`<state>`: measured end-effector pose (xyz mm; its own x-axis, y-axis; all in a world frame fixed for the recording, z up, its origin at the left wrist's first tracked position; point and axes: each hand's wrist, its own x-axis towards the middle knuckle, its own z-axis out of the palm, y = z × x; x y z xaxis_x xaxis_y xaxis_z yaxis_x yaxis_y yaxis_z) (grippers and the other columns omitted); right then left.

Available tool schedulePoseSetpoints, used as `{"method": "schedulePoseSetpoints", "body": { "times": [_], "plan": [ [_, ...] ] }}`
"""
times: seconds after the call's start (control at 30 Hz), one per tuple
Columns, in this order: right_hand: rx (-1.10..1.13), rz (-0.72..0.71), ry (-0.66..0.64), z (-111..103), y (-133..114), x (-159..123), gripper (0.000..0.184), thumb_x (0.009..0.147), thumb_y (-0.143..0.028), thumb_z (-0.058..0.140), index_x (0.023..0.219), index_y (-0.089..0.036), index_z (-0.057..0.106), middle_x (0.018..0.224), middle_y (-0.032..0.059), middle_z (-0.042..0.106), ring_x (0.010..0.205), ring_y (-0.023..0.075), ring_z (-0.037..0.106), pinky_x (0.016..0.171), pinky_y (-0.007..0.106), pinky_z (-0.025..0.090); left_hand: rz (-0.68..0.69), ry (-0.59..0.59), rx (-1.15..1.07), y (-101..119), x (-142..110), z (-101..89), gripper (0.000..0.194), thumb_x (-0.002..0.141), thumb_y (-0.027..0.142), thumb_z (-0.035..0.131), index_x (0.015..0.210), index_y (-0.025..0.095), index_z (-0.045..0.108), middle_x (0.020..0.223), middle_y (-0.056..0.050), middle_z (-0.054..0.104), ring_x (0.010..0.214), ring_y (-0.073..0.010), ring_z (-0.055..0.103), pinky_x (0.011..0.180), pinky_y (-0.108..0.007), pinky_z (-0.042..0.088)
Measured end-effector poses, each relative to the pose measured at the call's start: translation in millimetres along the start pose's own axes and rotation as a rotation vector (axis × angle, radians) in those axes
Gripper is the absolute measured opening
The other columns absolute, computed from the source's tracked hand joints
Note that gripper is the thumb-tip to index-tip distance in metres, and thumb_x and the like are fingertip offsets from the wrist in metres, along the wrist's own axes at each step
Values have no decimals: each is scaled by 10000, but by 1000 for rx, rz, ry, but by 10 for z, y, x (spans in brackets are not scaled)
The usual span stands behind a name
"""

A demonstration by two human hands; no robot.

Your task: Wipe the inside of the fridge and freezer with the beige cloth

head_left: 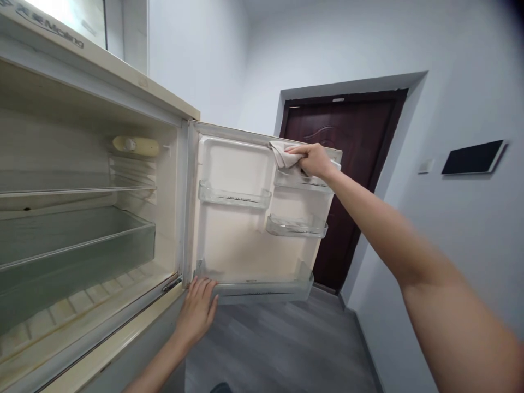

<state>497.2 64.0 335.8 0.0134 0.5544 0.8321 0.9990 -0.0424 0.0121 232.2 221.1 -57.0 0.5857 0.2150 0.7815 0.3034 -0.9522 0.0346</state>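
Note:
An open fridge door [233, 234] hangs to the right of the fridge's bare interior. My right hand [314, 160] is closed on a white cloth [281, 154] and presses it against the door's inner face near the top right corner, above a small clear bin [301, 183]. My left hand [197, 310] rests flat with fingers spread on the bottom edge of the door, beside the long bottom door bin [262, 289]. Two more clear door bins [234, 196] [297, 226] sit between the hands.
The fridge interior has glass shelves [77, 191] and a clear drawer [82, 245]. A lamp fitting [136, 145] sits on its right inner wall. A dark wooden door [360, 164] stands behind the fridge door. A dark panel [472, 157] hangs on the right wall. Grey floor lies below.

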Motion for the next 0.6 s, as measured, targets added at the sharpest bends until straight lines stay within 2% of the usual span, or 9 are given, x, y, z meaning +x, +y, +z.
{"method": "schedulePoseSetpoints", "body": {
  "times": [0.1,0.17,0.27,0.33,0.4,0.53,0.57,0.6],
  "plan": [
    [-127,113,-177,-96,124,-13,489,580,-5,398,923,-141,720,958,45,714,884,199,647,794,270,496,-13,7,-11,19,20,-17,281,841,266,459,1110,185,478,1048,-83,607,1081,-234,532,1049,-497,339],
    [-333,157,-294,-177,231,-39,504,583,0,403,924,-189,724,975,17,711,887,183,641,775,241,481,-20,10,-20,23,31,-25,270,843,265,457,1099,186,486,1036,-78,613,1063,-231,541,1047,-497,337],
    [-624,201,-422,-322,377,-69,438,590,-17,460,858,-224,737,923,11,719,871,190,635,771,248,467,-15,3,-28,15,35,-29,274,842,265,461,1104,190,495,1039,-70,618,1042,-224,553,1040,-487,342],
    [-709,228,-470,-435,410,-87,394,588,-38,496,833,-229,739,865,20,721,823,204,636,740,268,470,-6,14,-17,4,30,-16,273,840,266,468,1099,187,501,1036,-69,622,1035,-225,557,1038,-482,341],
    [-717,233,-400,-557,375,-121,397,609,-58,501,886,-231,727,858,30,716,809,211,633,725,284,472,2,41,8,-9,19,9,261,838,269,475,1081,180,507,1018,-73,627,1031,-233,558,1037,-486,337],
    [-672,188,13,-751,221,-267,417,693,-111,450,1041,-199,663,981,82,692,903,228,617,799,331,457,20,71,51,-33,1,60,261,829,273,499,1067,165,510,996,-88,629,1031,-254,553,1025,-492,341],
    [-671,192,32,-769,193,-311,411,695,-127,454,1049,-187,655,989,95,687,913,236,613,806,342,451,24,70,56,-36,0,66,263,829,268,499,1068,160,509,996,-91,629,1036,-256,552,1024,-494,341],
    [-670,206,-1,-772,172,-351,396,686,-142,470,1031,-174,661,958,100,690,895,239,615,791,341,450,29,67,58,-37,0,69,263,830,264,498,1070,157,507,996,-93,630,1040,-258,551,1023,-495,341]
  ]
}}
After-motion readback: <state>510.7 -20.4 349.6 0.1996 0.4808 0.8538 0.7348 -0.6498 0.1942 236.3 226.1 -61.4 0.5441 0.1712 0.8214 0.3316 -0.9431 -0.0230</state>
